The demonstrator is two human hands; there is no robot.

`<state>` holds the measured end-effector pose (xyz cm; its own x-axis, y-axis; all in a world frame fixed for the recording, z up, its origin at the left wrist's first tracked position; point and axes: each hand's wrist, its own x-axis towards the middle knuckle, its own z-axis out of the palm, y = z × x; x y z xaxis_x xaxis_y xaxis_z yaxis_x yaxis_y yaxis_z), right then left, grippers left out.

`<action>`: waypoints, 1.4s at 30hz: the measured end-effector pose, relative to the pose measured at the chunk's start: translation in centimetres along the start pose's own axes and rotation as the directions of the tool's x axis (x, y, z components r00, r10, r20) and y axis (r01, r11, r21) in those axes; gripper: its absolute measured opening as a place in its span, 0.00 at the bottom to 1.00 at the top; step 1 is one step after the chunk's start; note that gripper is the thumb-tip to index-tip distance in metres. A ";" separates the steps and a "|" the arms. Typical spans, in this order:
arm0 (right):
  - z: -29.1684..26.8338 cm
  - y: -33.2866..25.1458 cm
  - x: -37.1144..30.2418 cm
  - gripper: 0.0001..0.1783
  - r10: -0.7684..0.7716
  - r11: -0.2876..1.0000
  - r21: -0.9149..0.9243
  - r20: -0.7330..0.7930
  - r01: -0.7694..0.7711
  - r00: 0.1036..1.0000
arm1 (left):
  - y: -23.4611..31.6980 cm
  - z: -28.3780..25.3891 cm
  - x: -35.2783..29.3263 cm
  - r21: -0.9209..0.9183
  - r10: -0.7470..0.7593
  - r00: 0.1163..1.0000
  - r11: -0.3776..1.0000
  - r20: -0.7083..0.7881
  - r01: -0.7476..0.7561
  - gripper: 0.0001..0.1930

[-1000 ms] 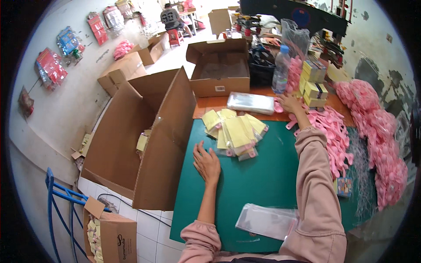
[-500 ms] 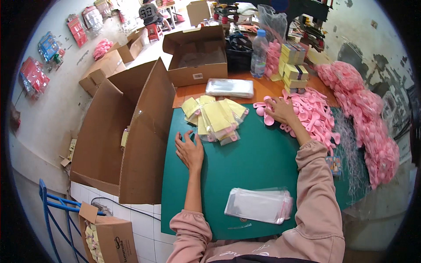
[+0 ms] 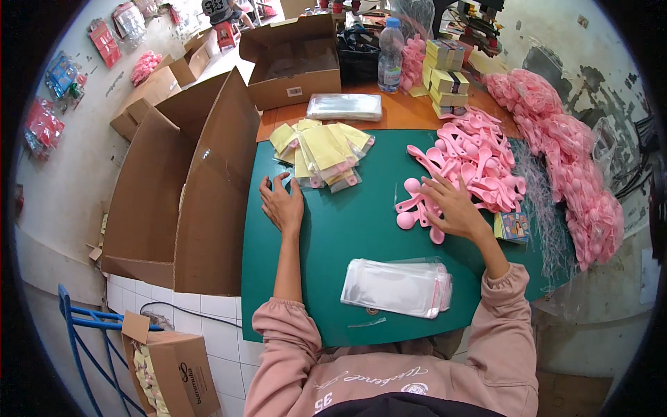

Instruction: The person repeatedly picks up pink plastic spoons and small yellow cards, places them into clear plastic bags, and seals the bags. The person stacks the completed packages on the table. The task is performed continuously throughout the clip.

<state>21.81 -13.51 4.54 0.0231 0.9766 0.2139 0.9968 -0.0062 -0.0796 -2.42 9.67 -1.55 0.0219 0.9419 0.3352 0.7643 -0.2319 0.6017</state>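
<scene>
My right hand [image 3: 456,210] lies at the near side of a heap of pink plastic spoons [image 3: 481,158], its fingers spread over several of them. Whether the fingertips grip any spoon is hard to see; they look apart and flat. On the left of the green mat [image 3: 333,229], my left hand [image 3: 283,206] rests with spread fingers and nothing in it. Just beyond it sits a pile of clear packets with yellow cards [image 3: 326,147] and pink pieces inside. A stack of clear plastic bags [image 3: 390,286] lies close to my body.
A tall open carton [image 3: 212,187] stands along the mat's left edge. Farther back are another open box [image 3: 295,73], more clear bags [image 3: 344,107], a water bottle [image 3: 390,59] and banded card stacks [image 3: 446,76]. Small printed cards [image 3: 513,226] and bagged pink spoons [image 3: 556,153] are at right.
My right hand has drawn back toward me, and several spoons now lie nearer at the heap's edge. The left hand stays by the packets. The whole view has shifted somewhat.
</scene>
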 end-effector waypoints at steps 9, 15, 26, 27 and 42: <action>-1.0 -2.1 -2.0 0.20 0.258 0.962 0.121 -0.127 -0.243 0.958 | 5.9 -4.0 -7.8 -0.661 0.472 0.849 0.719 0.237 -0.215 0.07; 0.8 -2.1 -1.8 0.22 0.237 0.971 0.063 -0.172 -0.230 0.956 | 9.3 -5.4 -15.5 -0.602 0.870 0.246 0.477 0.427 -0.641 0.14; 0.5 -3.3 -2.4 0.19 0.345 0.917 0.237 -0.062 -0.321 0.937 | 9.1 -4.7 -13.8 -0.754 0.903 0.215 0.429 0.372 -0.497 0.08; 0.3 -3.1 -2.5 0.18 0.396 0.876 0.329 -0.076 -0.352 0.915 | 9.3 -5.2 -13.3 -0.752 0.894 0.243 0.447 0.376 -0.484 0.07; -0.5 -4.3 -3.3 0.19 0.373 0.928 0.077 -0.176 -0.365 0.911 | 7.1 -2.7 -10.1 -0.713 0.555 0.448 0.528 0.700 0.460 0.12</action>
<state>17.44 -16.85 4.61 0.4058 0.8497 0.3365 0.9108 -0.3453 -0.2265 1.05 -2.18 1.31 0.8857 0.4637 -0.0234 -0.0460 0.1377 0.9894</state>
